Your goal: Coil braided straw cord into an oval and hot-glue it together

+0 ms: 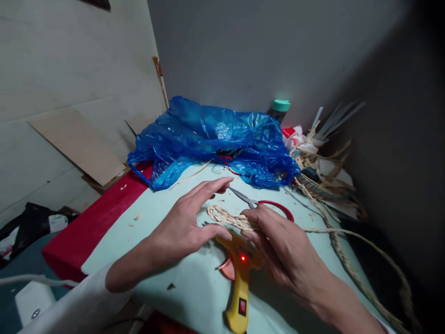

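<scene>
In my right hand (278,239) is a folded bundle of pale braided cord (229,217), pinched between thumb and fingers, its looped end pointing left. A long tail of cord runs off to the right from behind this hand. My left hand (198,213) is open beside the looped end, thumb and fingers apart, with nothing visible between them. Below the hands lies a yellow glue gun (239,283) with an orange trigger and a lit red light; its upper part is partly hidden. Just beyond the cord rest scissors (251,202) with red handles.
A crumpled blue plastic bag (215,134) covers the far side of the pale green tabletop (153,227). At the right back stands a basket (313,181) with fibre scraps. A cardboard sheet (78,144) leans at the left wall. Small scraps are scattered about.
</scene>
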The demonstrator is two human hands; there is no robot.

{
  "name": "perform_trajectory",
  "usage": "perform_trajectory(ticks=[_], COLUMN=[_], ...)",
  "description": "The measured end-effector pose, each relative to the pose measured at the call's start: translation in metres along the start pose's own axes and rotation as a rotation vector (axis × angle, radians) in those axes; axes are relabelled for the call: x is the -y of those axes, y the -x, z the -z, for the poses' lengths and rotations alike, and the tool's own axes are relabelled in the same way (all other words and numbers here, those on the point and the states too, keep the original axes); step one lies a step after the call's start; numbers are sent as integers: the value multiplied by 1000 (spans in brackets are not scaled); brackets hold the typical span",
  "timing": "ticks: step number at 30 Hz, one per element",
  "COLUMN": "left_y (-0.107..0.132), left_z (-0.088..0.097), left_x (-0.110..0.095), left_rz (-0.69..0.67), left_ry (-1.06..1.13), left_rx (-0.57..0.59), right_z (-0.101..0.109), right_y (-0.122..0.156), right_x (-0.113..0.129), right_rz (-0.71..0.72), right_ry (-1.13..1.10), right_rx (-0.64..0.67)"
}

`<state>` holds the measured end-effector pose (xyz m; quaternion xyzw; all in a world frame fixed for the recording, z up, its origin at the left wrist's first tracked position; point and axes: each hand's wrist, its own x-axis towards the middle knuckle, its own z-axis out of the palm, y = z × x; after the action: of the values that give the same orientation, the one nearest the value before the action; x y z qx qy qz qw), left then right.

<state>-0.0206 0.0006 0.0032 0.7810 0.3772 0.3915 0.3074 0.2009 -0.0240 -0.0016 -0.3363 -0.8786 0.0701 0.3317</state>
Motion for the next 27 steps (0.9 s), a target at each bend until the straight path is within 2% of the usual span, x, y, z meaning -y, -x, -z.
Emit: perform_trajectory(ticks=[4,7,17,22,27], left_y=[1,3,3,3,2], left_z=[-1,-5,-12,-15,-14], left_x=[-9,-14,-17,-17,-15], left_rz=[135,123,110,258,416], left_ry=[133,183,201,456,702], left_rx=[15,-11,-82,-111,-24], right_z=[-2,-3,-4,-4,-4], right_y=[1,3,8,6,1], right_x=[0,0,3,5,8], right_rz=[14,13,31,6,1], right_ry=[43,73,119,8,-51], right_rx=[-40,-61,-6,17,-3])
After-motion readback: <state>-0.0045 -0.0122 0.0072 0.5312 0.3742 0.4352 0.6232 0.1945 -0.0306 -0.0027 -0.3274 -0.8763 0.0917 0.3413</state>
